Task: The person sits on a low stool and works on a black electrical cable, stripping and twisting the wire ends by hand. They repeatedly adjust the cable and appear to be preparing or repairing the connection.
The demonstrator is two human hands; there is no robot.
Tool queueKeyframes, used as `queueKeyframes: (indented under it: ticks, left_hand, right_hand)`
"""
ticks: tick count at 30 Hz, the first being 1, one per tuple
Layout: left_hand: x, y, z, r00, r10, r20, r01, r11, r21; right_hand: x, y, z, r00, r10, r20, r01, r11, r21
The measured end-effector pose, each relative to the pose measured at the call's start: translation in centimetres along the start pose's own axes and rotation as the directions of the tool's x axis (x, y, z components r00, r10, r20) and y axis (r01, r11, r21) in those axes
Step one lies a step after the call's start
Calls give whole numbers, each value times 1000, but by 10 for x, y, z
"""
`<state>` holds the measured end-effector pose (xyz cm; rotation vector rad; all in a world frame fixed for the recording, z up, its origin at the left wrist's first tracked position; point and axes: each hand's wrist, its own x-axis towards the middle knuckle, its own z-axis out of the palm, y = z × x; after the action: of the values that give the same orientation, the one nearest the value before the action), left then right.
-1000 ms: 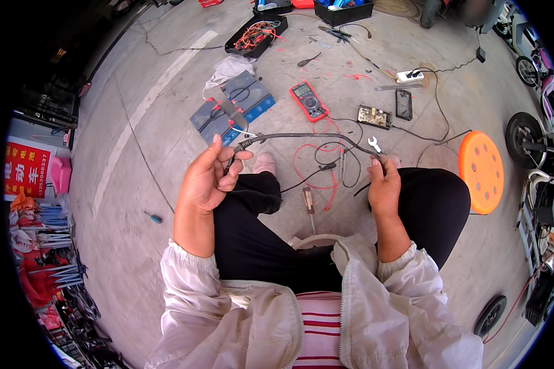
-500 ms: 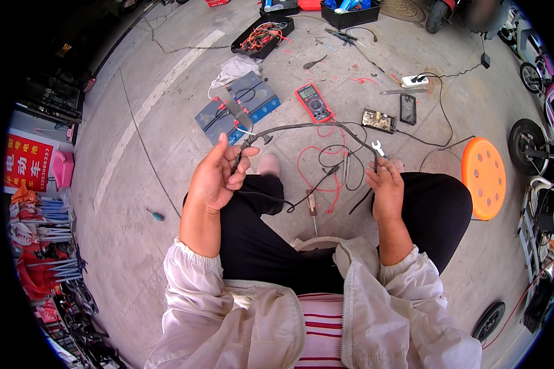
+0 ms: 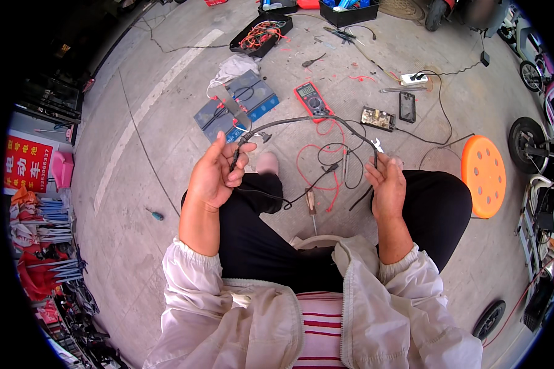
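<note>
- The left hand (image 3: 214,175) is raised above the left knee, fingers curled and thumb pressed in, its grip clenched on one end of a thick black sheathed cable (image 3: 301,120).
- The black cable arches up and away from the left hand, over the ground, and comes down into the right hand (image 3: 388,187).
- The right hand sits over the right thigh, palm turned up, fingers loosely folded around the cable's other end; its grip grasps the cable lightly.
- A thinner black wire (image 3: 261,195) hangs from the left hand across the black trousers.
- On the concrete floor (image 3: 135,203) under the arch lie loose red wires (image 3: 317,166) and a screwdriver with a wooden handle (image 3: 311,203).
- Just beyond the arch lies a red multimeter (image 3: 311,98); to its left sit grey-blue rectangular batteries (image 3: 235,104) with a white cloth (image 3: 235,66) behind them.
- A small bare circuit board (image 3: 377,119) and a dark phone (image 3: 407,106) lie beyond the right hand, near a white power strip (image 3: 413,78).
- An orange round plastic stool (image 3: 483,175) stands just beside the right knee.
- A small blue-handled screwdriver (image 3: 154,214) lies on the floor, well apart to the left.
</note>
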<state>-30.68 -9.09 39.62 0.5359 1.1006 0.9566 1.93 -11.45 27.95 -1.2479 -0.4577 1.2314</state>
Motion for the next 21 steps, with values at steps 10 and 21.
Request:
queueKeyframes:
  ticks: [10,21]
  left_hand:
    - [1,0,0,1000,1,-2,-1,1000,1]
    - [0,-1,0,1000,12,3,-12,1000,2]
  right_hand:
    - [1,0,0,1000,18,1,-18,1000,22]
    - [1,-1,0,999,49,11,-49,998,29]
